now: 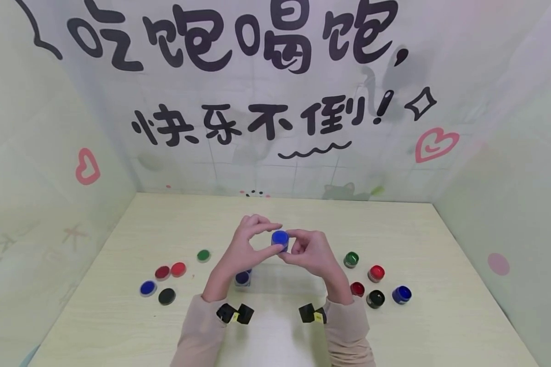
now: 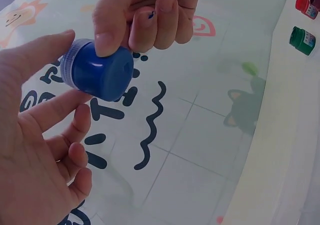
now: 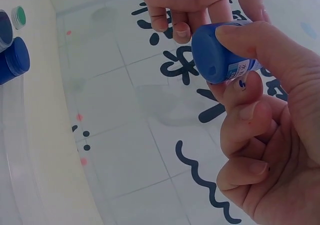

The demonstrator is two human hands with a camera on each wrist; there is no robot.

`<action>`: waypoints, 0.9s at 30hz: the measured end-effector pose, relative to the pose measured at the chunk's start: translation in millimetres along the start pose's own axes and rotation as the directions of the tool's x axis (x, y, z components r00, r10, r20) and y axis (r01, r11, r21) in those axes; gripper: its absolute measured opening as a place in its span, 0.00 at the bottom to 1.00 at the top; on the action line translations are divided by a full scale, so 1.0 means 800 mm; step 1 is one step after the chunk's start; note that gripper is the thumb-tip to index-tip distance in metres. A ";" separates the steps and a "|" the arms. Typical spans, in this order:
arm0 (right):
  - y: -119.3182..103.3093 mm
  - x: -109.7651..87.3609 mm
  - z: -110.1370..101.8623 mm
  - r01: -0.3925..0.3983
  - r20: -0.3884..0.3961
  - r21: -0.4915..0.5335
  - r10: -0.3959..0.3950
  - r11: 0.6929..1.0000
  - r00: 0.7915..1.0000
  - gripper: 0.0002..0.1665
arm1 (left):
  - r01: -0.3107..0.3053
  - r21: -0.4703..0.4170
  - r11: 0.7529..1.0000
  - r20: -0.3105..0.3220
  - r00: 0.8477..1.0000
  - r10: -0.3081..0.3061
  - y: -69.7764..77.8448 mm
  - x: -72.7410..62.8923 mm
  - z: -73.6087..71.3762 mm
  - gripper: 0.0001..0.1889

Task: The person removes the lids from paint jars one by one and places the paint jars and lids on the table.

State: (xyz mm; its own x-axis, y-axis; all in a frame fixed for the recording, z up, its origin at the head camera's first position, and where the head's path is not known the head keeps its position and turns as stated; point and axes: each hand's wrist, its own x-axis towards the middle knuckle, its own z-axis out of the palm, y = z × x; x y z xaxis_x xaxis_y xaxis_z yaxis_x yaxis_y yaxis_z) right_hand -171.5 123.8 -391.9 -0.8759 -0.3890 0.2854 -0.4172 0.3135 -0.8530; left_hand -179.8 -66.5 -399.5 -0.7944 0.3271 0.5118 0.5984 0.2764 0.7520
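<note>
A small blue paint jar with a clear ridged lid is held up between both hands, above the table. My left hand pinches the lid end between thumb and index finger, the other fingers loosely bent away from it. My right hand grips the jar's body with its thumb and curled index finger. In the left wrist view the jar lies tilted sideways, its base toward the right hand. A label shows on the jar in the right wrist view. Blue marks a right fingertip.
Open jars stand at the right: green, red, dark red, black and blue. Several loose lids, including a green lid and a black lid, lie left. Dark blue jars sit beneath the left wrist.
</note>
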 end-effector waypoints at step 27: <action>-0.039 -0.005 -0.002 0.048 0.020 -0.020 -0.047 0.999 0.999 0.18 | 0.038 0.036 0.999 -0.028 0.999 -0.037 0.002 -0.004 0.002 0.17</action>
State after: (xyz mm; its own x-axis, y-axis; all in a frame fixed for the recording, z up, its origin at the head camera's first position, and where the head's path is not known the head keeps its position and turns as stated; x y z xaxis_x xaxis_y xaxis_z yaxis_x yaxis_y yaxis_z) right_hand -155.0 116.9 -365.7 -0.8501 -0.4210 0.3164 -0.4633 0.3121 -0.8295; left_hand -176.3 -65.3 -400.6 -0.8186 0.2912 0.4951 0.5712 0.3214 0.7553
